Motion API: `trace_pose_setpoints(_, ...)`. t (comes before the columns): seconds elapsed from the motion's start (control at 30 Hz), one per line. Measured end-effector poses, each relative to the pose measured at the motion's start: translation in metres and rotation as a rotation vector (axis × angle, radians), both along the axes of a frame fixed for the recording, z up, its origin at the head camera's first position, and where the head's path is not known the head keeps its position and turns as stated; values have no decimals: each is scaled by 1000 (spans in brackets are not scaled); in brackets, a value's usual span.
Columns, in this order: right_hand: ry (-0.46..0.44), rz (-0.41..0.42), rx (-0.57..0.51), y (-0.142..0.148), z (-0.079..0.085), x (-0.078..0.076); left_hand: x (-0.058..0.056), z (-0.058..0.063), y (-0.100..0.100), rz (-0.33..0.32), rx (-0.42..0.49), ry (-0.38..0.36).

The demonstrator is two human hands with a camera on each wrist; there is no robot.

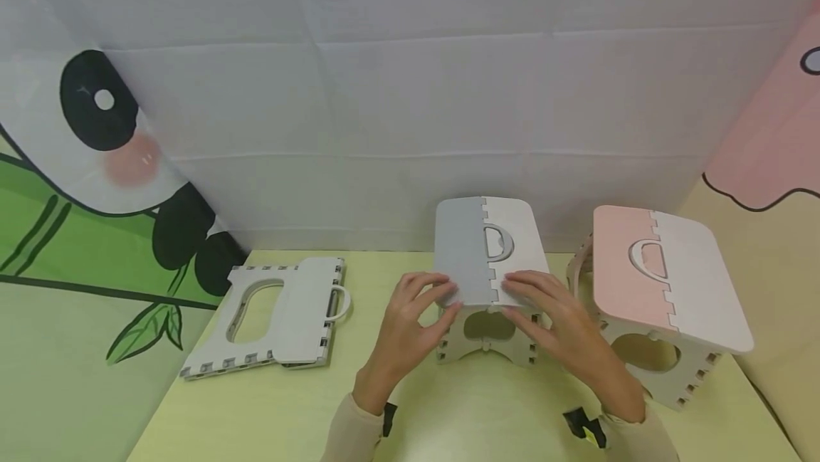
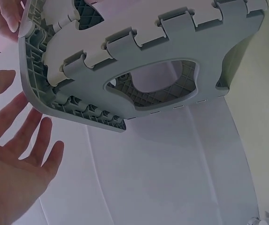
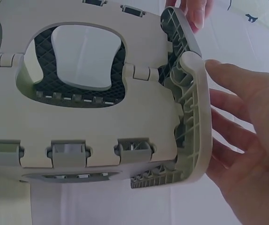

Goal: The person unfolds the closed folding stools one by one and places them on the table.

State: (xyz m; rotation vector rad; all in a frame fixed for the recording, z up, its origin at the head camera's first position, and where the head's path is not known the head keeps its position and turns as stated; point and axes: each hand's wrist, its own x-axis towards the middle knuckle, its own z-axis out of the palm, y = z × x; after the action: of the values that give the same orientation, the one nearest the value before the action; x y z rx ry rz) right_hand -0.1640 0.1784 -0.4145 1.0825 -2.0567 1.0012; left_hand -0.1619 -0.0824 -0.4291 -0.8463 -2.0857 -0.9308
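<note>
A folding step stool (image 1: 460, 252) stands unfolded on the table, its top half grey and half white with a loop handle (image 1: 508, 241) at the seam. My left hand (image 1: 410, 316) touches the front edge of the grey half, fingers on top and thumb near the rim. On the white half's front edge rest the fingers of my right hand (image 1: 566, 323), its thumb lower by the rim. Both wrist views show the stool's ribbed underside and hinged legs; the left hand (image 2: 17, 164) and right hand (image 3: 249, 122) lie loosely along the top, fingers fairly straight.
To the right stands another unfolded stool (image 1: 631, 270), pink and white. A white stool (image 1: 297, 312) lies folded flat at the left on the pale yellow table (image 1: 256, 423). Behind them hangs a creased white cloth (image 1: 410, 99); cartoon-printed fabric (image 1: 77, 248) lines the left side.
</note>
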Motion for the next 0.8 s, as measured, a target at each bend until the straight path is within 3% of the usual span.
trace_pose_setpoints(0.43, -86, 27, 4, -18, 4, 5, 3, -3, -11, 35, 64, 13)
trace_pose_setpoints(0.8, -45, 51, 27, -32, 9, 4, 8, -6, -25, 83, 75, -9)
